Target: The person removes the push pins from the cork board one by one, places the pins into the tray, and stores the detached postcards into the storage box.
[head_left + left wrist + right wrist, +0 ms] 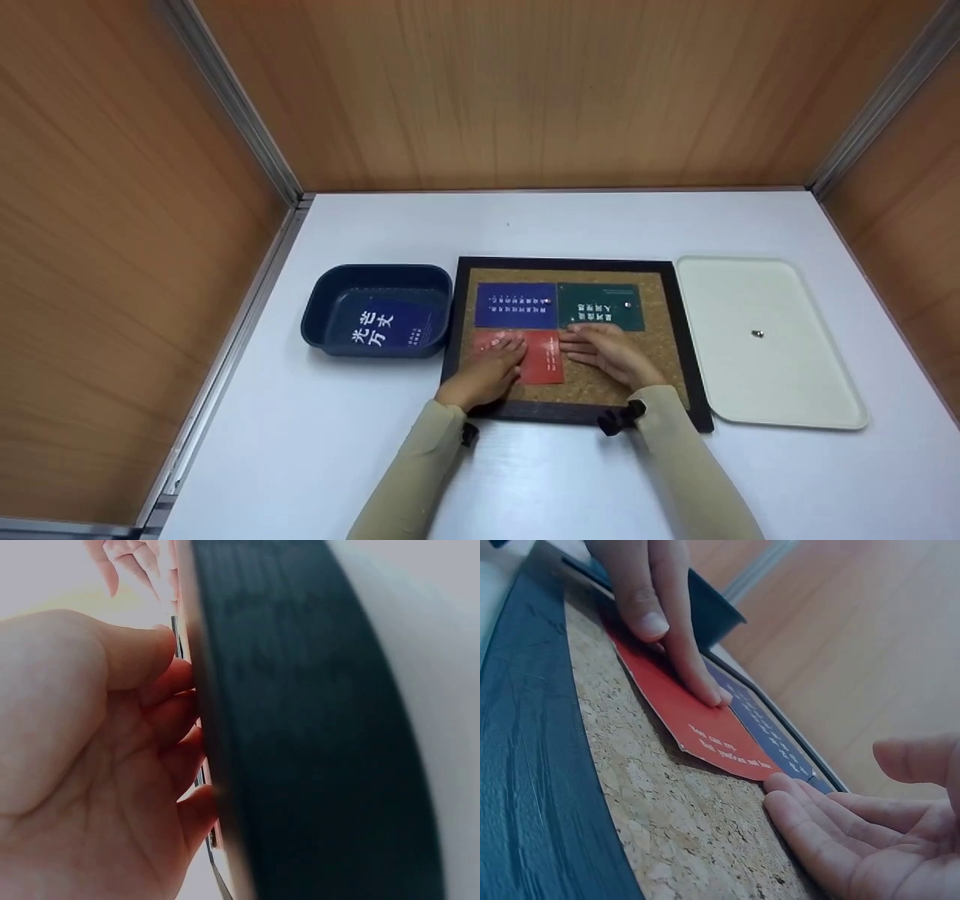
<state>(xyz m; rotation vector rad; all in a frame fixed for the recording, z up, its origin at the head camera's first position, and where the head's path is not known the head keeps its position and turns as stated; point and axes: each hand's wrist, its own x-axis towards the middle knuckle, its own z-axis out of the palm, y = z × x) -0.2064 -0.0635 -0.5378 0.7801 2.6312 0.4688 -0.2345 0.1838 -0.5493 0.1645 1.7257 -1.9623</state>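
Note:
On a black-framed cork board (664, 367) lies a red card (544, 358) with white print. My left hand (487, 373) rests on the card's left part, its fingers spread over the surface and covering some of it. At the card's right edge are the fingertips of my right hand (611, 354), fingers extended and the thumb held apart in the right wrist view. Above the red card sit a blue card (516, 306) and a green card (600, 300), side by side, with small shiny pins on them. Fingers of the right hand reach the green card's lower edge.
Left of the board stands a dark blue bin (319, 341) with a dark blue card (390, 322) inside. A cream tray (780, 382) on the right carries a few small shiny pins (757, 334). Wooden panels (555, 97) enclose the white table (300, 450).

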